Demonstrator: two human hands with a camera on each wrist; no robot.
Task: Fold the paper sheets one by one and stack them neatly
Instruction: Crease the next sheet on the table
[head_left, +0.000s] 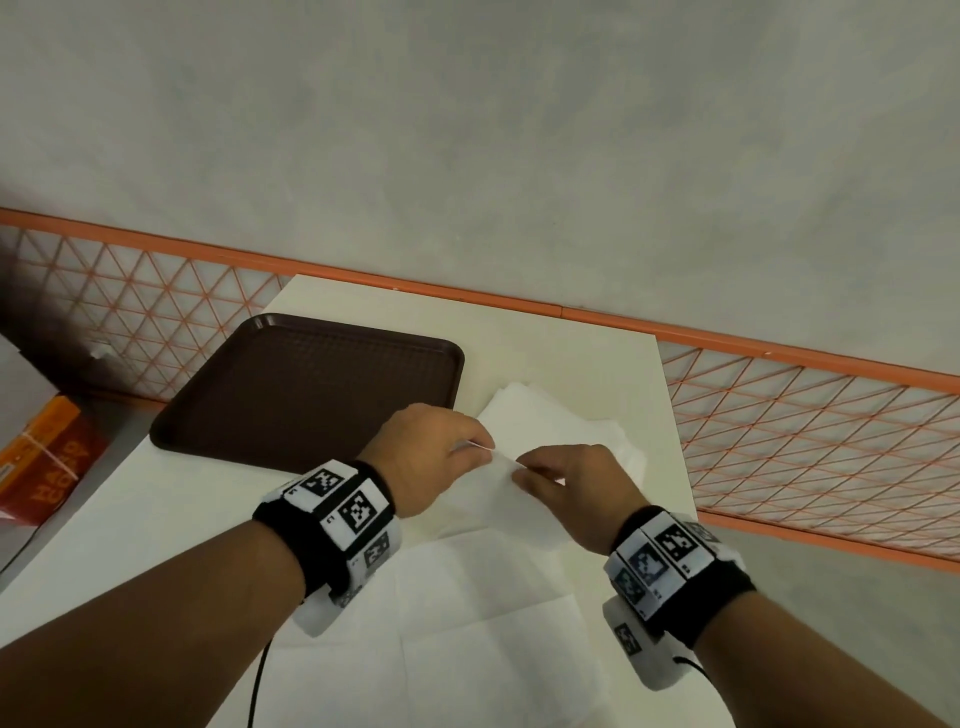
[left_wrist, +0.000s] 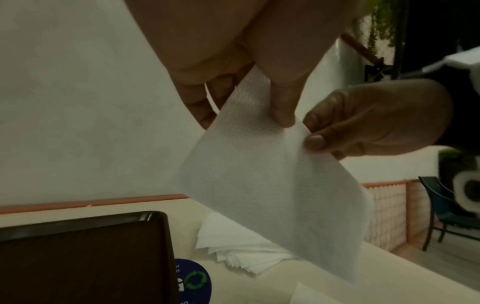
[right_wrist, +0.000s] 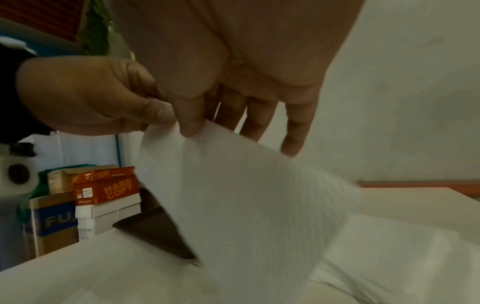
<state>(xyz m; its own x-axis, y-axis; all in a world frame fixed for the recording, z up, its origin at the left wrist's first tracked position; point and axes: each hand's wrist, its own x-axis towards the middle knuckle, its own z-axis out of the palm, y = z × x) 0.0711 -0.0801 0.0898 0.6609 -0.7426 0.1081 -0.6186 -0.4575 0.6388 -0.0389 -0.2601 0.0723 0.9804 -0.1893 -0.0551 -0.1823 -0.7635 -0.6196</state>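
A thin white paper sheet (head_left: 493, 506) (left_wrist: 262, 185) (right_wrist: 246, 195) hangs in the air above the table, held at its top edge. My left hand (head_left: 441, 457) (left_wrist: 259, 78) pinches that edge between thumb and fingers. Right beside it my right hand (head_left: 566, 486) (right_wrist: 207, 98) pinches the same edge, its other fingers straight behind the paper. A pile of white sheets (head_left: 561, 421) (left_wrist: 241, 248) lies on the table beyond the hands. Another flat sheet (head_left: 483, 613) lies under my wrists.
A dark brown tray (head_left: 311, 395) (left_wrist: 83, 259) sits empty on the white table (head_left: 156, 519), left of the pile. An orange lattice rail (head_left: 779, 415) runs behind the table. Boxes of copy paper (head_left: 47, 457) (right_wrist: 106, 191) stand off the table's left side.
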